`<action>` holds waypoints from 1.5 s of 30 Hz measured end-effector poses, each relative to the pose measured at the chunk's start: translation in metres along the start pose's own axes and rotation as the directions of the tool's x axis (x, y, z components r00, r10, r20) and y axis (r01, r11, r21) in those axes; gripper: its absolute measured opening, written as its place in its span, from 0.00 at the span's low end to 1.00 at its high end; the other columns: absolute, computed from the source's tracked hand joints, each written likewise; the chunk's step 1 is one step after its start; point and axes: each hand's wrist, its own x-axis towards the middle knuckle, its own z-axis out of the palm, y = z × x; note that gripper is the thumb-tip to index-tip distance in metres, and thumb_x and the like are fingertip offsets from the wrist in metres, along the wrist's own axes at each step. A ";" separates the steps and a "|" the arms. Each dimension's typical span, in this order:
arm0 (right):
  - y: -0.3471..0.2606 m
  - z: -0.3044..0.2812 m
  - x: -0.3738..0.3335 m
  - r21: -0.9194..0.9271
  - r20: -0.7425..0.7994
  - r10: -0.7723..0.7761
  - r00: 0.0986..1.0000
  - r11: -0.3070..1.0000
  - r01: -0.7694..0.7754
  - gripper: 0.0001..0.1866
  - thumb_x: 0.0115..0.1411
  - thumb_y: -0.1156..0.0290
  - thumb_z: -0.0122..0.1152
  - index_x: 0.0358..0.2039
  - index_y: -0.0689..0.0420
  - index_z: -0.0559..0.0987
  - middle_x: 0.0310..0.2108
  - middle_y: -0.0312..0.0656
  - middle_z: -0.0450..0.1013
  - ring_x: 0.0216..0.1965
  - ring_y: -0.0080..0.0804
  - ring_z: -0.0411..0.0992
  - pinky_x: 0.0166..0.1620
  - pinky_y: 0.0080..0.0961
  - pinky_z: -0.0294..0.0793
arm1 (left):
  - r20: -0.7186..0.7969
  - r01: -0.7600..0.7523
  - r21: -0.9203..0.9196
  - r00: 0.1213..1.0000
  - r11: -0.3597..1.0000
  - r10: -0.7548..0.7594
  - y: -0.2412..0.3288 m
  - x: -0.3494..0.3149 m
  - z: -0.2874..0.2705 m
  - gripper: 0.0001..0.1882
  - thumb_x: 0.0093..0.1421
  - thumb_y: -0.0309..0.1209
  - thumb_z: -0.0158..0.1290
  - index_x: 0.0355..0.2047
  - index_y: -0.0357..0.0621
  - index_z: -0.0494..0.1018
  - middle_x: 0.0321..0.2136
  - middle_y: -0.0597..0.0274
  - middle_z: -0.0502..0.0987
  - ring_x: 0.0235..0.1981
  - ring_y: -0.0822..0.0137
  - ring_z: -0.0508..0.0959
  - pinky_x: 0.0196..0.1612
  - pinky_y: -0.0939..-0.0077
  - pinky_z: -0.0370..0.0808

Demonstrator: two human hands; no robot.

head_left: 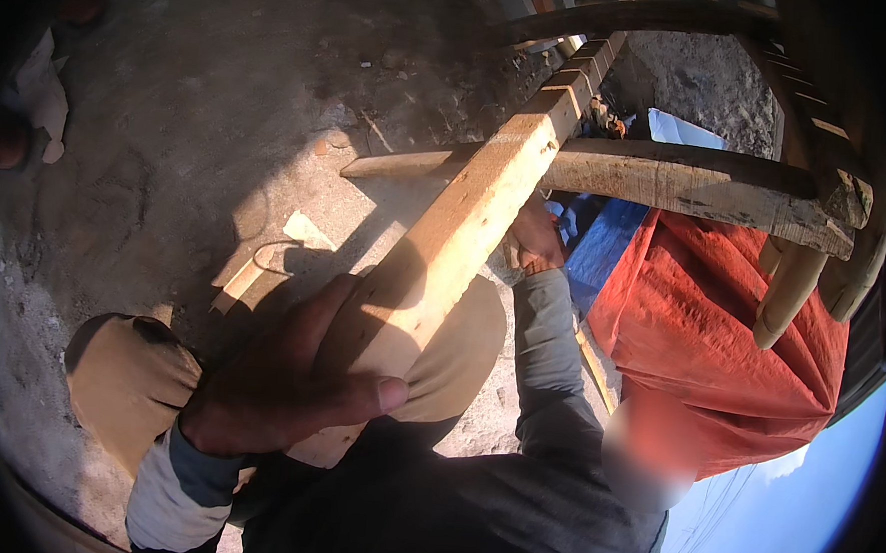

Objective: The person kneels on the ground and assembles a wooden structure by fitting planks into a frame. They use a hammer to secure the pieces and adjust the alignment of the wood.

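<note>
A long squared wooden beam (445, 247) slants from my lap toward the far upper right, with several cuts or notches across its far end. My left hand (308, 370) is wrapped around its near end, the thumb lying across the top face. My right hand (537, 236) is low on the beam's right side, close to a rough wooden plank (669, 178) that crosses beneath the beam. Its fingers look curled but are partly hidden by the beam, and what they hold cannot be made out. My khaki-clad knees are on either side of the near end.
Wood offcuts (248, 276) and a pale flat scrap (308, 231) lie on the dusty ground at left. Red sheeting (721, 331) and a blue piece (607, 245) are at right. Dark timbers (647, 17) stand at the far right, and rounded pole ends (791, 295) jut over the sheeting.
</note>
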 end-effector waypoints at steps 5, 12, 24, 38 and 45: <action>0.045 -0.030 0.018 0.117 0.041 -0.130 0.991 0.985 0.125 0.10 0.60 0.67 0.68 0.33 0.61 0.78 0.22 0.35 0.70 0.18 0.22 0.66 0.21 0.23 0.62 | -0.011 0.004 -0.009 1.000 1.000 -0.004 -0.005 -0.005 0.006 0.54 0.58 0.54 0.67 0.71 0.30 0.56 0.59 0.43 0.74 0.62 0.55 0.74 0.64 0.61 0.70; 0.021 -0.018 0.004 0.252 0.052 0.057 0.997 0.965 -0.068 0.11 0.58 0.77 0.68 0.40 0.62 0.78 0.23 0.34 0.71 0.18 0.20 0.65 0.20 0.21 0.61 | -0.017 -0.008 -0.070 1.000 0.998 0.006 -0.010 -0.003 0.007 0.56 0.57 0.53 0.68 0.73 0.29 0.54 0.61 0.40 0.72 0.65 0.52 0.71 0.67 0.60 0.67; 0.023 -0.006 0.005 0.229 -0.054 0.015 0.998 0.973 -0.002 0.12 0.59 0.76 0.68 0.42 0.60 0.77 0.24 0.33 0.72 0.18 0.20 0.65 0.20 0.21 0.62 | 0.013 0.053 -0.052 0.999 0.997 -0.053 0.006 -0.003 0.007 0.56 0.55 0.54 0.66 0.73 0.28 0.56 0.69 0.36 0.63 0.74 0.47 0.59 0.75 0.58 0.54; 0.053 0.016 -0.028 -0.044 0.028 -0.064 0.998 0.997 0.066 0.22 0.62 0.76 0.67 0.56 0.67 0.75 0.29 0.37 0.77 0.17 0.18 0.66 0.19 0.18 0.62 | -0.002 -0.021 -0.057 1.000 0.998 0.020 -0.003 -0.005 0.005 0.53 0.58 0.49 0.68 0.72 0.29 0.56 0.61 0.36 0.69 0.64 0.54 0.70 0.64 0.57 0.68; 0.011 -0.020 0.001 0.324 0.098 0.022 0.995 0.944 -0.053 0.21 0.58 0.77 0.67 0.52 0.66 0.75 0.27 0.38 0.75 0.18 0.21 0.66 0.20 0.21 0.63 | -0.021 0.032 -0.093 0.999 0.995 -0.034 0.009 -0.011 0.010 0.52 0.59 0.52 0.67 0.71 0.30 0.56 0.53 0.40 0.75 0.51 0.57 0.79 0.55 0.59 0.77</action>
